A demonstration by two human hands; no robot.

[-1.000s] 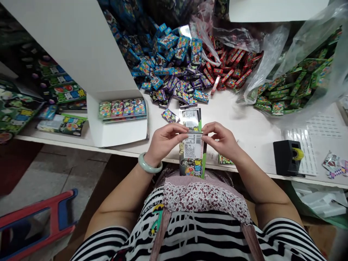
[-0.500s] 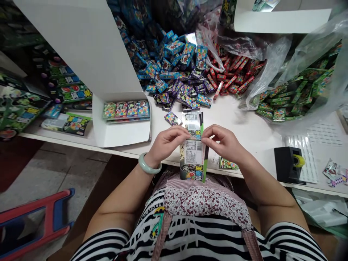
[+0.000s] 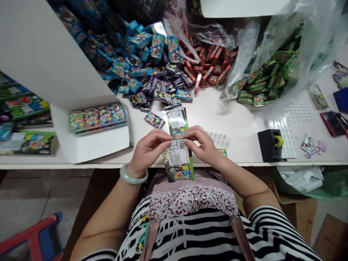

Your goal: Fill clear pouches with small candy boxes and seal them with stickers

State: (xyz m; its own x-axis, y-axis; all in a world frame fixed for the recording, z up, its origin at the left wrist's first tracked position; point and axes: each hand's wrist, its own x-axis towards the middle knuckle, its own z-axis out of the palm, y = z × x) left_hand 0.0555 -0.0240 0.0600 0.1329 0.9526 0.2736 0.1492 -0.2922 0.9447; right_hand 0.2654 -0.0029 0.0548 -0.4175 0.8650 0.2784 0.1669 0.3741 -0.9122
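Both hands, left hand (image 3: pixel 148 149) and right hand (image 3: pixel 202 145), pinch the top of a packet (image 3: pixel 178 159) at the table (image 3: pixel 239 127) edge in mid-frame; a loose grip might drop it into the lap

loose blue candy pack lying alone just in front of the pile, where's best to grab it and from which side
Pinch the loose blue candy pack across its short width, coming from above. It lies flat and skewed on the white table, apart from the pile, with bare table along both long edges. The left hand is nearest.
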